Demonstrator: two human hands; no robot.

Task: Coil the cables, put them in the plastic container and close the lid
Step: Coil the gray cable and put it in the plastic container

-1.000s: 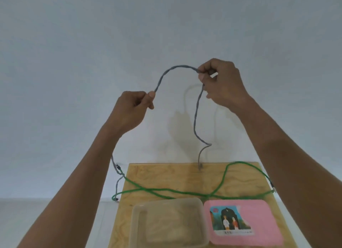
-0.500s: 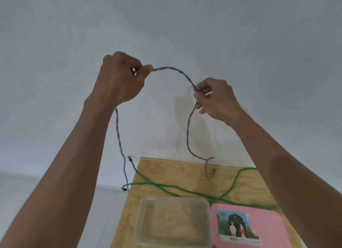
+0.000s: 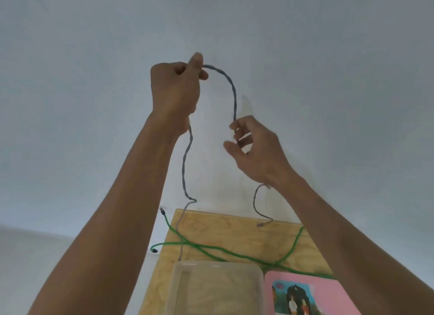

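left hand point(image 3: 175, 91) gripping grey cable point(image 3: 231, 84) high, right hand point(image 3: 254, 148) pinching it lower, green cable point(image 3: 211, 250) on wooden table point(image 3: 234, 230)

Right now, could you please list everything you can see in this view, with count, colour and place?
grey cable: one, grey, held up in the air between both hands, its two ends hanging down toward the table
green cable: one, green, lying loose across the table, one end off the left edge
plastic container: one, clear, open, on the near part of the table
lid: one, pink with a picture label, flat on the table right of the container
table: one, light plywood, against the wall
wall: one, pale grey-white, behind the table
left hand: one, raised highest, grips the grey cable
right hand: one, lower, pinches the grey cable with its fingertips
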